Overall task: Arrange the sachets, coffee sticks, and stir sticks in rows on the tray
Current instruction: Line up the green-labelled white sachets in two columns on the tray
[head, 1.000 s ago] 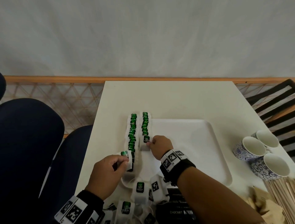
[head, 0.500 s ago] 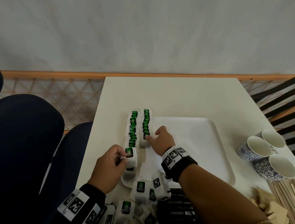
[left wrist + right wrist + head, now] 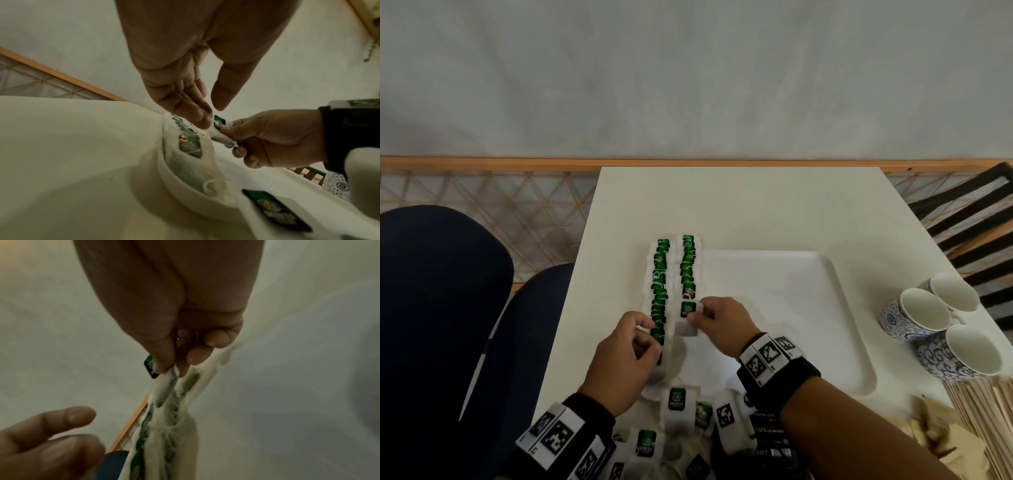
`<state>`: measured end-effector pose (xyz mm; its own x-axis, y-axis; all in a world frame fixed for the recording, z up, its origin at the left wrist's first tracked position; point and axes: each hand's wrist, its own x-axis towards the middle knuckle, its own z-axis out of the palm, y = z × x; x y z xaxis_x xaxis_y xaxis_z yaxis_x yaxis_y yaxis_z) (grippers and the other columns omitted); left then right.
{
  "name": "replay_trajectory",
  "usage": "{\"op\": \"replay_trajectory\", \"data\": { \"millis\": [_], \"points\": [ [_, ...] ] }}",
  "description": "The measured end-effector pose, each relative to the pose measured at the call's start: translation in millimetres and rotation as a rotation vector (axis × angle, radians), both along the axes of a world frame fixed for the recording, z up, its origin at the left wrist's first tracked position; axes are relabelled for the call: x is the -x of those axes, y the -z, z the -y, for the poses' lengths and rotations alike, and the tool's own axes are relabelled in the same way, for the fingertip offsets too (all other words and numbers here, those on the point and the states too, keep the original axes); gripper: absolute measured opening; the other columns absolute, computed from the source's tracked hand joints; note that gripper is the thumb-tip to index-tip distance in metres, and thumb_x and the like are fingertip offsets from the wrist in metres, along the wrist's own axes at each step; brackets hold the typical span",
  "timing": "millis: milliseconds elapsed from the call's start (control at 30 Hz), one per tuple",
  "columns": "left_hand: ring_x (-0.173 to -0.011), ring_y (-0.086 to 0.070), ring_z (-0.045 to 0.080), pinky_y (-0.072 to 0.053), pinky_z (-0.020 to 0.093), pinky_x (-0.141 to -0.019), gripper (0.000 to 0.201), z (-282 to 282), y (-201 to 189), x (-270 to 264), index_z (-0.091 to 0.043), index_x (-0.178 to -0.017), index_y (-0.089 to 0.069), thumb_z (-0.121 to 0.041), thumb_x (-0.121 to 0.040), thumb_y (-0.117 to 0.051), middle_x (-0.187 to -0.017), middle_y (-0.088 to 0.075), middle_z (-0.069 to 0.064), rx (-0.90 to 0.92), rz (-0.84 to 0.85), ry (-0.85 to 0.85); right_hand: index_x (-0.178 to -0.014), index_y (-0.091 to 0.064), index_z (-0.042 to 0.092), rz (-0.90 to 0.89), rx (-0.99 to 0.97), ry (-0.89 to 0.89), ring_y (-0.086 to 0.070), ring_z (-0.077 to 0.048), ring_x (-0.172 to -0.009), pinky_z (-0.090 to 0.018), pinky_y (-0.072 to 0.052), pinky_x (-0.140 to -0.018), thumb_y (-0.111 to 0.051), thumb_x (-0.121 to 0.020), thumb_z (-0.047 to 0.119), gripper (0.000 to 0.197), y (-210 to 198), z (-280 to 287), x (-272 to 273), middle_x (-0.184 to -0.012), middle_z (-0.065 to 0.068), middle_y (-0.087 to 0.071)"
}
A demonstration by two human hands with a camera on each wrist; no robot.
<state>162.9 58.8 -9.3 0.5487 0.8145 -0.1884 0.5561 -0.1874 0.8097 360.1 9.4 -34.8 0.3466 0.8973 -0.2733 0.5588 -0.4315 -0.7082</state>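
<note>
From the head camera, the right hand (image 3: 722, 325) pinches a white tea sachet with a green label (image 3: 688, 317) at the near end of two sachet rows (image 3: 676, 274) along the left edge of the white plastic tray (image 3: 825, 308). From the left wrist, the left hand (image 3: 191, 91) hangs empty, fingers loosely apart. From the right wrist, thumb and fingertips (image 3: 162, 363) clamp the sachet's top.

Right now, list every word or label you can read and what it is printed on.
"GREEN TEA": green tag of the loose tea bag below the tray.
"GREEN TEA": tag of a tea bag in the right-hand row.
Dark packets: white lettering, too blurred.
Wristband squares: coded patterns, no words.
Cups: pattern only.
</note>
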Motion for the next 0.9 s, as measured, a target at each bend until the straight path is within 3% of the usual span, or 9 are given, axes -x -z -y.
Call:
{"op": "replay_trajectory", "data": {
  "millis": [67, 267, 367, 467, 600, 667, 767, 900],
  "points": [
    [-0.072, -0.061, 0.007, -0.045, 0.016, -0.063, 0.025, 2, 0, 2, -0.034, -0.095, -0.051, -0.013, -0.088, -0.063, -0.079, -0.064, -0.005, -0.037, -0.054, 0.033, -0.059, -0.033, 0.017, 0.043, 0.034, 0.055, -0.035, -0.012, -0.054, -0.024, -0.028, -0.050, -0.060, -0.093, 0.031, 0.045, 4, -2, -5, -0.058, 0.001, -0.038],
    [-0.070, -0.057, 0.005, -0.045, 0.015, -0.064, 0.018, 5, 4, 6, -0.034, -0.092, -0.059, -0.017, -0.088, -0.063, -0.086, -0.061, -0.012, -0.080, -0.135, 0.129, -0.060, -0.034, 0.017, 0.089, 0.111, 0.101, -0.037, -0.012, -0.055, -0.023, -0.028, -0.049, -0.058, -0.094, 0.034, 0.045, 7, -14, -6, -0.059, 0.001, -0.040],
    [-0.079, -0.054, 0.000, -0.041, 0.009, -0.068, 0.017, 7, 9, 8, -0.037, -0.090, -0.058, -0.023, -0.086, -0.067, -0.093, -0.055, -0.015, -0.102, -0.197, 0.239, -0.063, -0.037, 0.018, 0.125, 0.141, 0.107, -0.045, -0.017, -0.064, -0.026, -0.032, -0.053, -0.056, -0.094, 0.039, 0.042, 6, -19, -4, -0.064, 0.003, -0.044],
    [-0.087, -0.052, -0.005, -0.040, 0.007, -0.074, 0.022, 11, 15, 9, -0.041, -0.096, -0.057, -0.035, -0.080, -0.072, -0.097, -0.049, -0.020, -0.118, -0.281, 0.347, -0.075, -0.043, 0.020, 0.103, 0.123, 0.167, -0.050, -0.019, -0.074, -0.027, -0.036, -0.058, -0.058, -0.092, 0.043, 0.033, 5, -20, -2, -0.071, 0.004, -0.049],
    [-0.101, -0.049, 0.002, -0.044, 0.019, -0.086, 0.043, 16, 24, 11, -0.039, -0.110, -0.061, -0.051, -0.071, -0.074, -0.103, -0.043, -0.020, -0.147, -0.370, 0.431, -0.094, -0.043, 0.018, 0.064, 0.077, 0.221, -0.050, -0.014, -0.069, -0.026, -0.037, -0.056, -0.060, -0.089, 0.050, 0.037, 1, -11, 1, -0.076, 0.004, -0.053],
    [-0.102, -0.049, 0.006, -0.043, 0.022, -0.084, 0.044, 19, 26, 11, -0.039, -0.112, -0.061, -0.054, -0.072, -0.071, -0.103, -0.041, -0.018, -0.200, -0.421, 0.480, -0.091, -0.047, 0.018, 0.099, 0.050, 0.117, -0.052, -0.013, -0.069, -0.025, -0.040, -0.058, -0.060, -0.088, 0.051, 0.036, -7, -2, 3, -0.076, 0.003, -0.056],
    [-0.102, -0.049, 0.013, -0.044, 0.027, -0.082, 0.036, 23, 28, 10, -0.036, -0.110, -0.063, -0.049, -0.076, -0.065, -0.101, -0.041, -0.013, -0.261, -0.469, 0.519, -0.084, -0.058, 0.019, 0.154, 0.105, -0.231, -0.055, -0.011, -0.076, -0.023, -0.043, -0.067, -0.060, -0.089, 0.050, 0.032, -25, 16, 9, -0.080, 0.005, -0.060],
    [-0.099, -0.048, 0.012, -0.042, 0.026, -0.080, 0.020, 25, 25, 7, -0.029, -0.098, -0.066, -0.041, -0.081, -0.063, -0.097, -0.042, -0.011, -0.317, -0.470, 0.508, -0.097, -0.070, 0.018, 0.145, 0.244, -0.553, -0.059, -0.009, -0.081, -0.022, -0.045, -0.074, -0.068, -0.082, 0.054, 0.039, -29, 40, 21, -0.089, 0.004, -0.068]
  ]
}}
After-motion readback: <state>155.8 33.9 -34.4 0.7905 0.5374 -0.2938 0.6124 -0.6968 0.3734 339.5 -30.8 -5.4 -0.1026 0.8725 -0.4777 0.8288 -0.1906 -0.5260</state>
